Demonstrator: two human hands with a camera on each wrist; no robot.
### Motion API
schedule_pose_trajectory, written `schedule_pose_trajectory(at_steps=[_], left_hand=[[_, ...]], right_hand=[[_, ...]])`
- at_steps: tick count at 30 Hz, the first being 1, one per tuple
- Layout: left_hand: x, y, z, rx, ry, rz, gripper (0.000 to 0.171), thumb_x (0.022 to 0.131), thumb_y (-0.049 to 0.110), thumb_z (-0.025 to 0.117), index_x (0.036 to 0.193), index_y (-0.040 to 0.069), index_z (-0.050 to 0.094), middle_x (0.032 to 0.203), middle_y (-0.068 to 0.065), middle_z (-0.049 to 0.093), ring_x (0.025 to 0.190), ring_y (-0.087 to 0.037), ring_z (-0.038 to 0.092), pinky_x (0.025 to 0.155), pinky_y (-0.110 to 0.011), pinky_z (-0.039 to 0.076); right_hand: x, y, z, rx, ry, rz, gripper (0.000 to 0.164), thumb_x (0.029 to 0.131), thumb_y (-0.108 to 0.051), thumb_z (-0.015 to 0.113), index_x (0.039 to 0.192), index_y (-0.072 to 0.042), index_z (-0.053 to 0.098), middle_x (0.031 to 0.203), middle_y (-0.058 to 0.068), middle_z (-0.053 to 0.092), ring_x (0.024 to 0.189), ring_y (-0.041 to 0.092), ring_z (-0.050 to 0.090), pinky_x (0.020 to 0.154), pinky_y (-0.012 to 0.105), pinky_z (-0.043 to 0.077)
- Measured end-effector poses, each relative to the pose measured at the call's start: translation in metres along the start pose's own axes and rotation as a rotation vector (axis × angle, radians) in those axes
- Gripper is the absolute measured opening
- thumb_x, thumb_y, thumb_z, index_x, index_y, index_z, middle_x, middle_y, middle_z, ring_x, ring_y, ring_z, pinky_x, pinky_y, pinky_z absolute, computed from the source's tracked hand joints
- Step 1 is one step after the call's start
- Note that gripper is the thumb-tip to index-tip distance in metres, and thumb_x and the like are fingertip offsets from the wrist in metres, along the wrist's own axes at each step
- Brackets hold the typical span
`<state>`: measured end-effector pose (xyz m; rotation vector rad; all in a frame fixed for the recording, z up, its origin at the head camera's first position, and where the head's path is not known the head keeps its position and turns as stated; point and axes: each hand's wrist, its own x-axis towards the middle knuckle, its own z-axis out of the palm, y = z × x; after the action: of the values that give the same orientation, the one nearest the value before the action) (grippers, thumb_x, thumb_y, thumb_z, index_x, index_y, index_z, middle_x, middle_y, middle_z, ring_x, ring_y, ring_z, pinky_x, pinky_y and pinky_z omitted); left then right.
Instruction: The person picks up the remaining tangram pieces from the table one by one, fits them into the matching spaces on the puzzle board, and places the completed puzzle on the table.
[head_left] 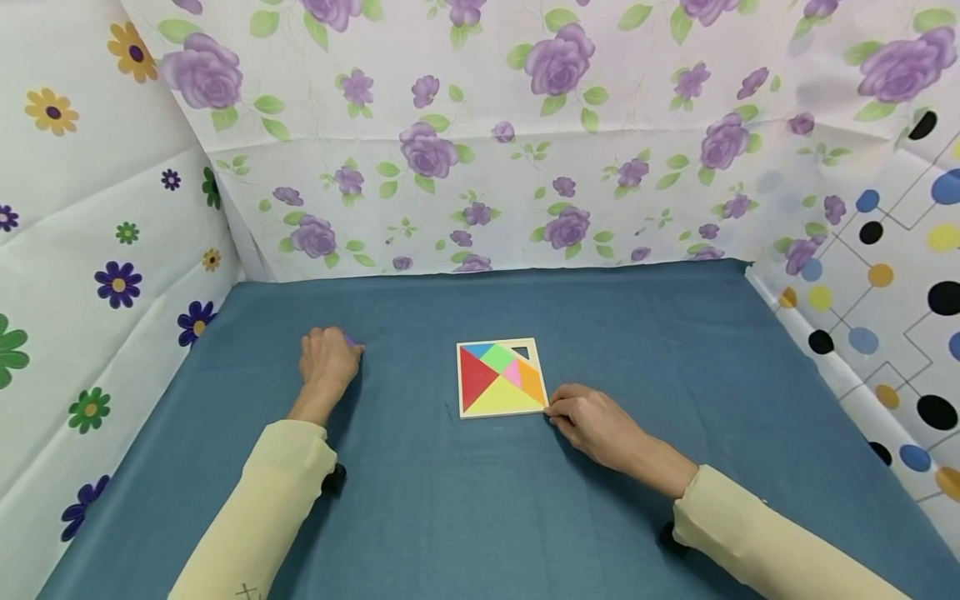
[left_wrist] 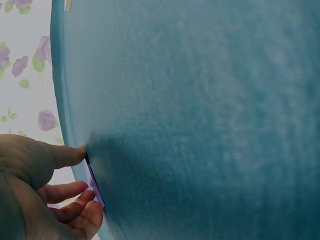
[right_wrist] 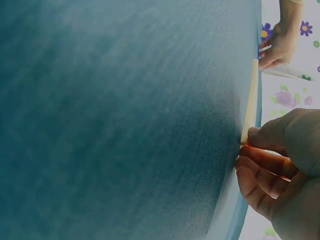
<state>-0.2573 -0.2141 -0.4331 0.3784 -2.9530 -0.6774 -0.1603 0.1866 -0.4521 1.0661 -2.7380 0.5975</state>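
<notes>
A square tangram board [head_left: 501, 408] lies on the blue cloth in the head view, with red, yellow, green, blue, pink and orange pieces in its pale frame. Near its upper right corner is a dark recess. The right hand [head_left: 596, 425] pinches the lower right corner of the board; in the right wrist view the thumb and index finger meet at the board's edge [right_wrist: 251, 102]. Further left, the left hand [head_left: 327, 360] grips a thin purple tangram piece [left_wrist: 94, 182] between thumb and fingers, low over the cloth. Most of that piece is hidden by the hand in the head view.
Blue cloth [head_left: 420, 517] covers the tabletop. A floral sheet [head_left: 495, 179] hangs along the back edge, a flowered sheet [head_left: 90, 275] along the left side and a dotted one [head_left: 892, 333] along the right.
</notes>
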Motion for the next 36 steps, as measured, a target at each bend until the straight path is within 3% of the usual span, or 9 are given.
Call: schedule_pose_trajectory(at_steps=[7, 17, 20, 24, 27, 36], left_hand=[[0.0032, 0.0005, -0.0021, 0.004, -0.019, -0.020, 0.029, 0.098, 0.020, 0.070, 0.087, -0.006, 0.069, 0.118, -0.034, 0.056, 0.118, -0.051, 0.049, 0.095, -0.064, 0.046], [0.0057, 0.0027, -0.0062, 0.000, -0.044, -0.052, 0.027, 0.098, 0.018, 0.068, 0.085, -0.006, 0.070, 0.122, -0.036, 0.056, 0.119, -0.053, 0.050, 0.095, -0.065, 0.045], [0.0063, 0.0038, -0.0069, 0.012, -0.054, -0.048, 0.026, 0.098, 0.017, 0.065, 0.091, -0.008, 0.071, 0.124, -0.037, 0.055, 0.120, -0.054, 0.049, 0.096, -0.065, 0.045], [0.0070, 0.0059, -0.0066, 0.043, -0.080, -0.019, 0.033, 0.100, 0.016, 0.060, 0.122, -0.009, 0.067, 0.131, -0.039, 0.052, 0.125, -0.054, 0.046, 0.100, -0.064, 0.043], [0.0067, 0.0072, -0.0059, 0.057, -0.092, 0.004, 0.041, 0.101, 0.015, 0.058, 0.137, -0.005, 0.061, 0.135, -0.037, 0.050, 0.127, -0.054, 0.046, 0.103, -0.063, 0.042], [0.0042, 0.0069, -0.0074, 0.070, -0.074, 0.087, 0.036, 0.102, 0.007, 0.047, 0.128, -0.002, 0.070, 0.127, -0.031, 0.059, 0.119, -0.050, 0.050, 0.104, -0.060, 0.041]], right_hand=[[0.0013, 0.0002, 0.0003, 0.002, -0.004, 0.006, 0.015, 0.093, -0.001, 0.075, 0.107, -0.003, 0.080, 0.109, 0.008, 0.071, 0.097, 0.022, 0.069, 0.080, 0.035, 0.059], [0.0010, -0.0003, 0.0004, 0.008, -0.008, 0.015, 0.015, 0.093, -0.002, 0.075, 0.108, -0.003, 0.080, 0.109, 0.008, 0.071, 0.097, 0.022, 0.069, 0.080, 0.035, 0.059], [0.0008, -0.0002, 0.0002, 0.013, -0.007, 0.015, 0.015, 0.093, -0.001, 0.075, 0.108, -0.003, 0.080, 0.109, 0.008, 0.071, 0.097, 0.022, 0.069, 0.080, 0.035, 0.059], [0.0006, -0.0001, -0.0002, 0.015, -0.006, 0.014, 0.015, 0.093, -0.001, 0.075, 0.108, -0.003, 0.080, 0.109, 0.008, 0.071, 0.097, 0.022, 0.069, 0.080, 0.035, 0.059], [0.0006, -0.0001, -0.0001, 0.013, -0.003, 0.013, 0.015, 0.093, -0.001, 0.075, 0.107, -0.003, 0.080, 0.109, 0.008, 0.071, 0.097, 0.022, 0.069, 0.080, 0.035, 0.059], [0.0004, 0.0010, 0.0008, 0.015, -0.004, 0.014, 0.015, 0.093, -0.001, 0.075, 0.107, -0.004, 0.080, 0.109, 0.008, 0.071, 0.097, 0.022, 0.069, 0.079, 0.034, 0.059]])
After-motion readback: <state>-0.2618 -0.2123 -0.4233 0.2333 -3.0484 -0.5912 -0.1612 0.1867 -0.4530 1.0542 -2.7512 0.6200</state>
